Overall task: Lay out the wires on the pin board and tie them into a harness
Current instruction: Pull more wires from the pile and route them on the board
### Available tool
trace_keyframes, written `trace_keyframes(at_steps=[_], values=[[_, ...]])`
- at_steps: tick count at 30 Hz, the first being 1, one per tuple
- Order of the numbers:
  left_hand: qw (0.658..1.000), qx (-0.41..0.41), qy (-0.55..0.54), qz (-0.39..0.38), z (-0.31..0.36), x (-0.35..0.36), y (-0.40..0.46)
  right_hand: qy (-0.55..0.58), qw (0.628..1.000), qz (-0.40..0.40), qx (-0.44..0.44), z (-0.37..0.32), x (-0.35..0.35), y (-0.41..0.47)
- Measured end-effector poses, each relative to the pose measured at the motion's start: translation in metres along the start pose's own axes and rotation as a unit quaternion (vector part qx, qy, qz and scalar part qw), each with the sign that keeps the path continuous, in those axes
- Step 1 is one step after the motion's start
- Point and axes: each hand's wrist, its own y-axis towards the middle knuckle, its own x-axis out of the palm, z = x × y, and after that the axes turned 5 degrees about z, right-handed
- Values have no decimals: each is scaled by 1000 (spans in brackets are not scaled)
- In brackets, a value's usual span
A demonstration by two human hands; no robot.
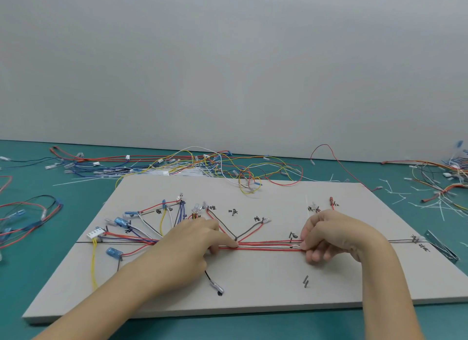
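Both hands, the left hand [200, 238] and right hand [326, 235], pinch the wires [268, 246] between them; keep the run taut and parallel before tying.

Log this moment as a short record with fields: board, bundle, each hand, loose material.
board: flat grey pin board with handwritten marks, on a teal table
bundle: red and white wire run stretched along the board's drawn line
left hand: left hand pinches the run at its left end
right hand: right hand grips the run at its right end
loose material: tangled coloured spare wires behind the board; white cable ties scattered right
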Motion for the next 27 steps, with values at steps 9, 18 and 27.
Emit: trace_keyframes(at_steps=[9, 18, 27], values=[[1000, 1, 1, -1, 0, -1, -1, 40, 997, 63, 20, -7, 7, 13], [1000, -1, -5, 2, 2, -2, 0, 83, 993, 77, 13, -5, 8, 12], [1000, -10, -7, -2, 2, -2, 0, 44, 999, 28, -7, -8, 5, -1]])
